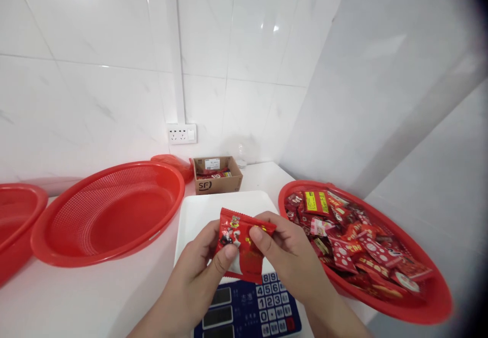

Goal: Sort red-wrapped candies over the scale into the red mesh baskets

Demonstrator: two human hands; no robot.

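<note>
A red snack packet with crimped ends and a printed picture is held between both hands in the middle of the head view. My left hand grips its left side, thumb on the front. My right hand is closed on the right side, thumb also pressed on the front. Below the packet stands a digital scale with a white platform, blue panel, display windows and number keys; the hands partly cover it. To the right, a red basket holds many red snack packets.
A red perforated basket with nothing in it stands left; part of another red basket shows at the edge. Behind the scale are a small cardboard box with packets and a red plastic bag. A wall socket is above.
</note>
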